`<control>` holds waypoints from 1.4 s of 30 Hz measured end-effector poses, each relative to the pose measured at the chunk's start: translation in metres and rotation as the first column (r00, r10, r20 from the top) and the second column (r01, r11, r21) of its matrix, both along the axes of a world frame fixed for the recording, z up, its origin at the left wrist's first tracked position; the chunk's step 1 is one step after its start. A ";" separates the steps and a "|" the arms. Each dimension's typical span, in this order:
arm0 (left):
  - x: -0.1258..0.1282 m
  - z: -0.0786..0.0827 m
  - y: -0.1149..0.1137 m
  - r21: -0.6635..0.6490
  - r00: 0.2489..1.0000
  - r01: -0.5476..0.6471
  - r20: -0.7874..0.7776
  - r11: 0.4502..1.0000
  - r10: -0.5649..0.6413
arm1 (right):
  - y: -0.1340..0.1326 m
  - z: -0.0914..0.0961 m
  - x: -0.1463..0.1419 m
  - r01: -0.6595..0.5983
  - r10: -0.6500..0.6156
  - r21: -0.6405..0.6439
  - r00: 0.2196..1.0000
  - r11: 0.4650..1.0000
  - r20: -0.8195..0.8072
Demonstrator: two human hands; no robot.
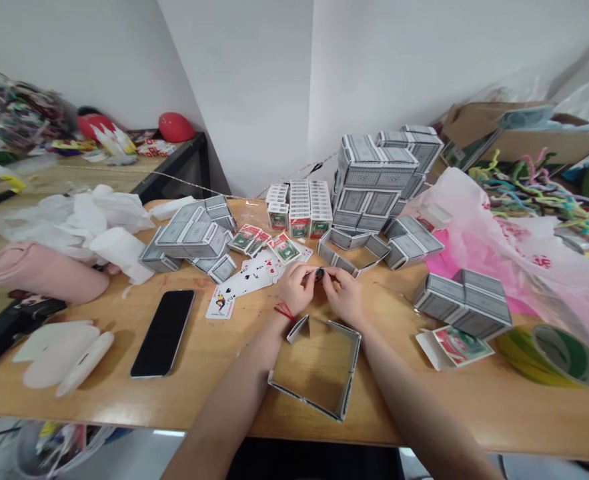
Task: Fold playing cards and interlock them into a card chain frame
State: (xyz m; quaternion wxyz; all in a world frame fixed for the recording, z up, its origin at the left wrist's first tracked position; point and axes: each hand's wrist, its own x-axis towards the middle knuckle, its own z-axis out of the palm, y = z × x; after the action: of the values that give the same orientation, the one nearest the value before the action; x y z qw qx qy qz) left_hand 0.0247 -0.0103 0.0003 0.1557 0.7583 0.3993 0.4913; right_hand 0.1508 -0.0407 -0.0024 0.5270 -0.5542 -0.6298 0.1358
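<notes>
Both our left hand point(297, 288) and right hand point(343, 295) pinch one dark piece point(319, 273), steadying it over the card frame point(299, 395).

Makeshift craft workroom, not a home or office desk. Evidence:
- pale wooden worktable point(209, 373) against bare white walls point(254, 87)
- stacks of grey-backed playing-card blocks point(374, 173), centre-right
- rows of red-and-green boxed card packs point(299, 207), centre
- open square frame of grey-backed cards point(353, 370), bottom centre
- tangle of coloured pipe cleaners point(529, 187) and brown cardboard boxes point(514, 133), upper right
- yellow-green tape rolls point(554, 353), lower right
- second cluttered wooden bench point(49, 177), upper left
</notes>
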 end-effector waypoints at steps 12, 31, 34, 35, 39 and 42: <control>-0.001 -0.005 0.004 0.002 0.998 -0.049 0.044 0.999 0.049 | 0.002 -0.002 0.001 -0.086 0.085 0.012 0.996 0.996 0.030; -0.002 -0.005 0.005 0.000 0.999 -0.027 0.042 1.000 0.027 | 0.007 -0.008 0.003 -0.078 0.077 0.028 0.996 0.997 0.044; -0.001 -0.004 0.004 -0.002 0.998 -0.033 0.044 0.999 0.033 | 0.007 -0.007 0.002 -0.062 0.061 0.026 0.997 0.998 0.040; -0.001 -0.004 0.004 -0.005 0.999 -0.034 0.043 0.999 0.034 | 0.007 -0.007 0.002 -0.059 0.058 0.024 0.998 0.998 0.036; -0.001 -0.004 0.004 -0.020 0.999 -0.036 0.022 0.999 0.037 | 0.007 -0.007 0.001 -0.054 0.054 0.002 0.999 0.999 0.001; -0.002 -0.005 0.004 -0.032 0.999 -0.031 0.007 0.999 0.031 | 0.006 -0.006 0.000 -0.058 0.058 -0.008 0.998 0.998 -0.008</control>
State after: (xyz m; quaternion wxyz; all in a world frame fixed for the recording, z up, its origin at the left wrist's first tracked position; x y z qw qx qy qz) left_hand 0.0229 -0.0066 -0.0045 0.1618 0.7475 0.4181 0.4901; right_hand 0.1512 -0.0342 -0.0087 0.5231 -0.5375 -0.6428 0.1559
